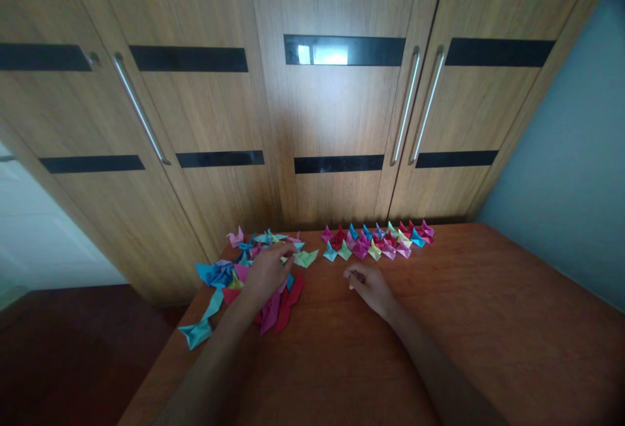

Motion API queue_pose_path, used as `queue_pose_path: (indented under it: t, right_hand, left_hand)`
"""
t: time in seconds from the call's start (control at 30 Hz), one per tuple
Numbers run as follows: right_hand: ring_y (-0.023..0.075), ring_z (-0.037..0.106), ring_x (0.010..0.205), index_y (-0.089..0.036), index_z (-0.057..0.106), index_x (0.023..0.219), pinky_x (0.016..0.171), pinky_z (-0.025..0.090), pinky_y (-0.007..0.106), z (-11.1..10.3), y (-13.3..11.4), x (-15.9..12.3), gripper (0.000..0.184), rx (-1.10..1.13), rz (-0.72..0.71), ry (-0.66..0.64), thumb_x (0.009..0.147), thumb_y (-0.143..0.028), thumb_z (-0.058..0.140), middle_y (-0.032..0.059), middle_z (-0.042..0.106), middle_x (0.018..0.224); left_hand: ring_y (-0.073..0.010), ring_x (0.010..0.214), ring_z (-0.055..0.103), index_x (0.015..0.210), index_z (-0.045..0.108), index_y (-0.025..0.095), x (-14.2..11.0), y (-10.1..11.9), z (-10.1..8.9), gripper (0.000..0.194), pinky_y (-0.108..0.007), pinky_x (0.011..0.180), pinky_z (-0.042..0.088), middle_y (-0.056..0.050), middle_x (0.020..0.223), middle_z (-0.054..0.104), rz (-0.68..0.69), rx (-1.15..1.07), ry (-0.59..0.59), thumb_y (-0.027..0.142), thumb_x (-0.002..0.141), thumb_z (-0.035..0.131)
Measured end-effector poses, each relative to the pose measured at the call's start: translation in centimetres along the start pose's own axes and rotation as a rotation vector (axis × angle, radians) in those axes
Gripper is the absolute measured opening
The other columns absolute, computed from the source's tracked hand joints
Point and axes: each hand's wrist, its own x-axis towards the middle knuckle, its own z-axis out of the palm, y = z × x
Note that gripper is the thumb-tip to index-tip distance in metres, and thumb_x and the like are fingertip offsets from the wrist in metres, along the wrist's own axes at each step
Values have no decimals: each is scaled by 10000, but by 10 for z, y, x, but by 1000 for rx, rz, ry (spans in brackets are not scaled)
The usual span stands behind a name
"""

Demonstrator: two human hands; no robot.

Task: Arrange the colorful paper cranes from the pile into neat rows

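My left hand [266, 273] reaches over a loose pile of folded paper pieces [229, 276] in blue, pink, red and green at the table's far left. Its fingers are pinched at a light green folded piece [306, 258] at the pile's right edge. My right hand [371, 286] rests on the wooden table [463, 322] with its fingers curled inward; whether anything is in them I cannot make out. Beyond it, two tidy rows of small folded paper shapes [378, 241] in several colours stand near the table's far edge.
A wooden wardrobe [317, 120] with long metal handles and black stripes stands directly behind the table. A pale blue wall [576, 172] is on the right. Dark floor [73, 348] lies beyond the table's left edge.
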Motion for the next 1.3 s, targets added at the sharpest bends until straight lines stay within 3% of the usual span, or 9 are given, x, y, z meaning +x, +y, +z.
queue_pose_path:
  t: [0.1,0.2,0.47,0.63,0.77,1.07,1.3]
  right_hand:
    - [131,564,609,-192,626,948,573,428,234,2,-6,1,281,215,-11,14,835,-425,517,-7,603,663]
    - [120,535,603,-197,613,1026,544,417,219,4,-10,1,338,288,-27,40,784,-433,595,-18,575,679]
    - [106,464,541,-192,656,741,506,352,211,3,-18,-2,234,182,-57,18,804,-401,572,-21,549,600]
    - [110,483,564,-188,652,729,528,368,214,1,-24,-3,251,231,-36,-12,811,-408,564,-16,563,620]
    - [115,499,572,-188,659,759,532,381,218,1,-24,-3,238,262,-10,-7,786,-414,591,-12,577,628]
    - [113,518,579,-179,674,754,526,389,207,2,-21,-3,238,196,-1,-56,785,-402,596,-2,607,631]
    - [116,510,555,-181,650,699,511,374,213,-11,-17,-2,266,187,-10,-52,792,-423,586,-9,593,595]
  left_hand:
    - [-153,831,619,931,634,209,-6,17,14,191,-272,797,469,-21,938,670,24,-129,24,150,811,498]
    - [-150,811,611,920,638,215,-14,32,31,185,-269,779,469,-17,905,662,44,-217,33,150,810,504]
    - [-159,885,609,996,619,223,-32,39,70,219,-280,806,474,-27,981,658,-58,-431,108,178,814,506]
    - [-174,859,635,1036,608,223,-37,38,79,266,-295,791,496,-24,960,680,-262,-656,80,271,776,579]
    - [-190,828,653,938,625,187,-38,38,84,227,-299,768,506,-47,905,696,-363,-878,39,314,751,609]
    - [-193,791,648,848,647,168,-42,31,103,199,-287,724,496,-43,820,692,-413,-1009,41,335,742,627]
    - [-176,700,641,852,638,160,-41,38,101,237,-268,647,491,-30,754,679,-449,-1042,34,363,729,632]
